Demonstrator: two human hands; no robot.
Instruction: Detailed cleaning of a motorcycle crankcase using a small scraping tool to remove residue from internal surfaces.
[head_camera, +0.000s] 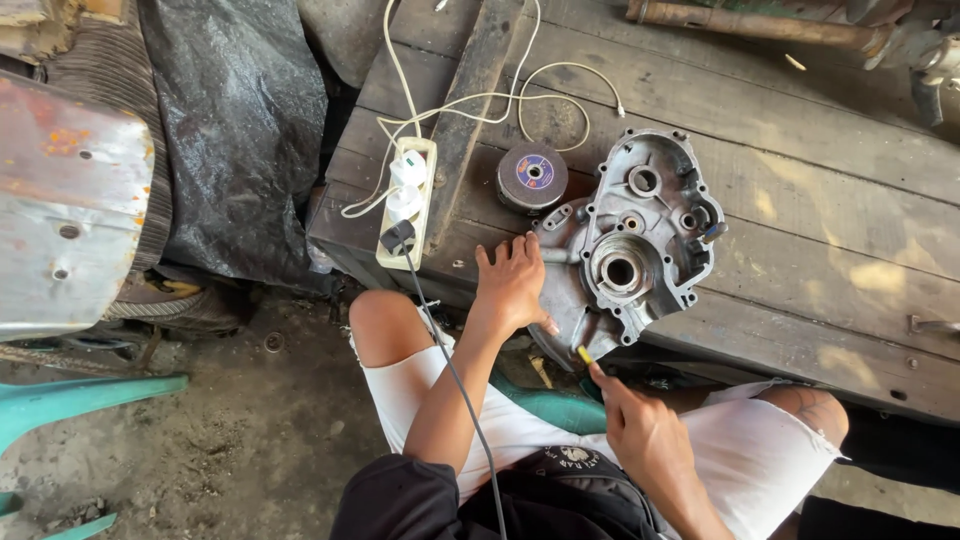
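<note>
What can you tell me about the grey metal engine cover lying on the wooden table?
The engine cover is a grey cast-metal part, dull and stained. It lies flat with its hollow inner side up, showing ribs, small bolt holes along the rim, one big round bore in the middle and smaller round holes above it. Its lower edge juts over the edge of the wooden table. The left hand rests spread on its left edge. The right hand brings a small yellow-tipped tool to its bottom edge. A grinding disc lies beside it.
</note>
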